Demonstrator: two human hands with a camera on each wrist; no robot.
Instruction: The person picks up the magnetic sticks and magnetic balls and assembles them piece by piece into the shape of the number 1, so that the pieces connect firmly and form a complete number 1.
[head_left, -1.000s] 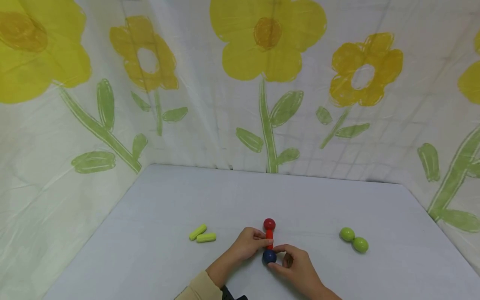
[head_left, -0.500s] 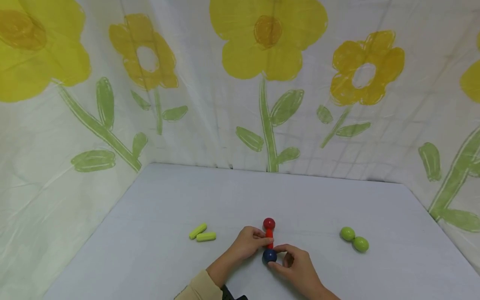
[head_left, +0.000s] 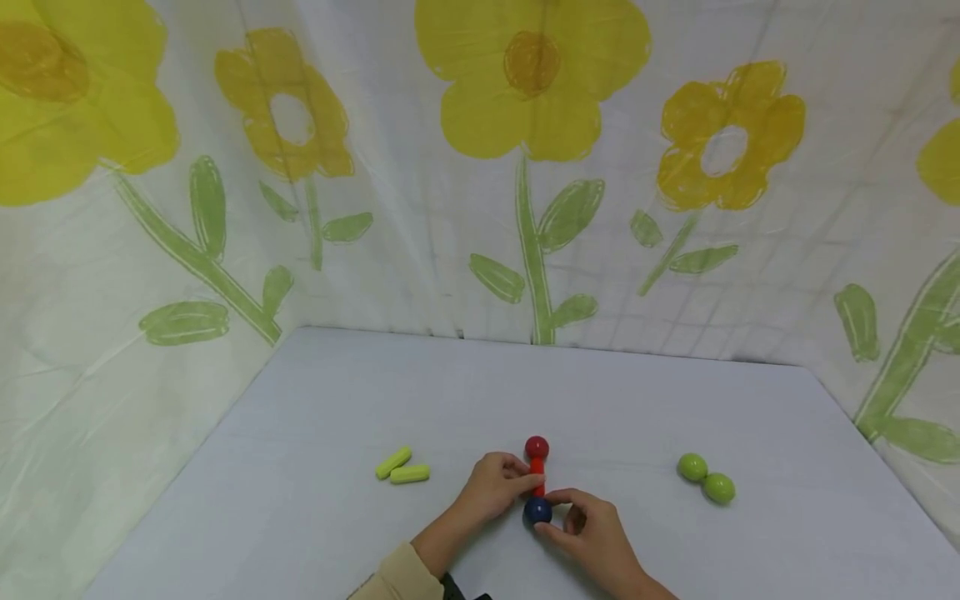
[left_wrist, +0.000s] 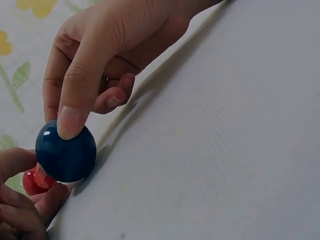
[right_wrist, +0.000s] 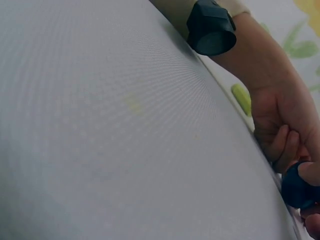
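Red rod [head_left: 537, 467], lower center of the frame, is pinched by the left hand [head_left: 493, 488] as the right hand [head_left: 596, 533] pinches a glossy navy ball [head_left: 537, 511], both likely light and stiff, the ball probably slippery, best gripped across its middle.

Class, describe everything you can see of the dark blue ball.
The dark blue ball is round, smooth and glossy, with a bright highlight; it could be painted wood or plastic. The right hand pinches it between thumb and fingers. It sits at the near end of the red rod, seemingly against it. Whether it also touches the table is hard to tell.
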